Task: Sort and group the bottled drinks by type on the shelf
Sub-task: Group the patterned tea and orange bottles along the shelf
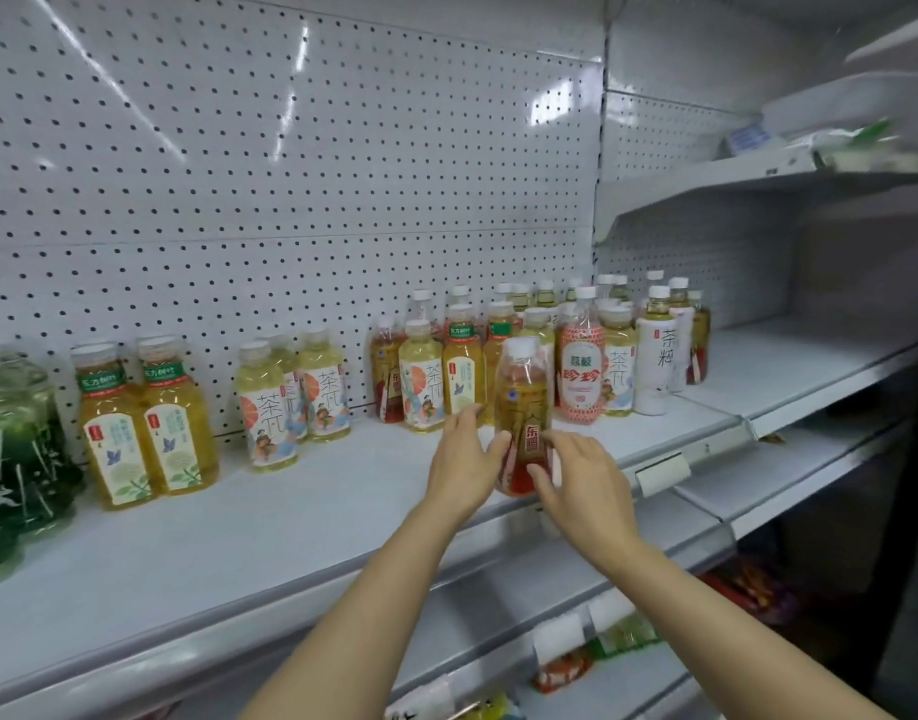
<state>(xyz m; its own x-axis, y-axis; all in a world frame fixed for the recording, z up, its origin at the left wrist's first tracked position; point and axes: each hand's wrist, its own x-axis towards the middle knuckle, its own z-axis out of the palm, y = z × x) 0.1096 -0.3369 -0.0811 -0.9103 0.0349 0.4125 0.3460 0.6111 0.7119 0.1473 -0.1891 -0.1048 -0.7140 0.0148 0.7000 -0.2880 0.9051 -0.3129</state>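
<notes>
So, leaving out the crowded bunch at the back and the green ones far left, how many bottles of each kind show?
Amber bottles with green bands: 2 showing in front
Pale yellow bottles with fan labels: 3
Red-bottomed bottle, gripped by the left hand and right hand: 1
Total: 6

Bare forearms, no sleeves, no jewellery

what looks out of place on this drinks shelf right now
The right-hand cluster is unsorted: a red-dotted bottle and a white bottle stand among yellow teas. The left hand and right hand hold a red-labelled bottle, which leans slightly.
</notes>
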